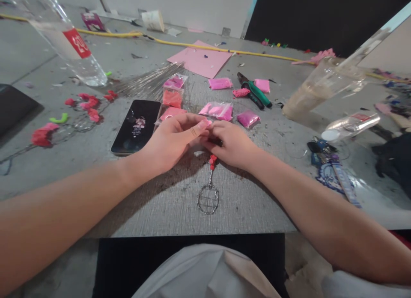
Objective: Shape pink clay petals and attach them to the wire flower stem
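My left hand (171,139) is closed, with a small bit of pink clay (205,123) pinched between thumb and fingertips. Right beside it, my right hand (233,144) has its fingers curled in; what they grip is hidden. From under the right fingers a small racket-shaped wire piece (208,199) points toward me, with a round gridded loop. Red clay lumps (212,162) cover part of its stem, and its far end is out of sight behind the hands. Packets of pink clay (216,111) and magenta clay (248,118) lie just beyond the fingers.
A phone (136,126) lies left of my hands. Green-handled pliers (255,91), thin wires (149,81) and a pink sheet (201,58) are farther back. A water bottle (77,45) stands left, a cup of cloudy liquid (310,94) right. Keychains (334,169) lie near my right forearm.
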Demonstrator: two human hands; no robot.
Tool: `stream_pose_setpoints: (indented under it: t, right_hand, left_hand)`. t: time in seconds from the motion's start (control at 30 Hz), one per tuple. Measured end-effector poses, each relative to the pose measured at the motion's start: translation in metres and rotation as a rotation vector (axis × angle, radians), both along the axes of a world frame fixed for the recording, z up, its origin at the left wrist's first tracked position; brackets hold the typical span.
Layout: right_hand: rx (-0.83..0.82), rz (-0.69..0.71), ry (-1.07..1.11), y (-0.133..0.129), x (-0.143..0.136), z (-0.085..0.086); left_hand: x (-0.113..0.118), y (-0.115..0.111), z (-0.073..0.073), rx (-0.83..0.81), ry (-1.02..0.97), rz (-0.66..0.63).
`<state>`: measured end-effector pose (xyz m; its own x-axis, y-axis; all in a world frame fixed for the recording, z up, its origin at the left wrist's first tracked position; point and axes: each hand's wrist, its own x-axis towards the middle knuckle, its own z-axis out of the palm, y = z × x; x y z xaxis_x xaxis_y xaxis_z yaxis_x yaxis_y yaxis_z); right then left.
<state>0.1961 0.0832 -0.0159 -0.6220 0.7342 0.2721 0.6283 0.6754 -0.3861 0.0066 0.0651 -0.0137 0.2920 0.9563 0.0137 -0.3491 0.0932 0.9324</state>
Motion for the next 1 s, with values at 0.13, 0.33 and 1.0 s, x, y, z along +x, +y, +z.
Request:
stream_pose_setpoints:
  t: [0.13,0.33,1.0]
  right_hand:
    - [-0.008,-0.020,-0.053,0.002,-0.001,0.001]
    - [-0.052,-0.052,-0.074,0.003,0.004,0.005]
    - [0.090,-0.062,0.325,-0.017,0.009,0.020]
  left_hand:
    - [0.008,0.004,0.003,-0.128,-0.060,-0.010]
    - [0.008,0.004,0.007,-0.247,-0.039,0.081]
    - [-0.004,-0.014,0.015,0.237,0.442,0.070]
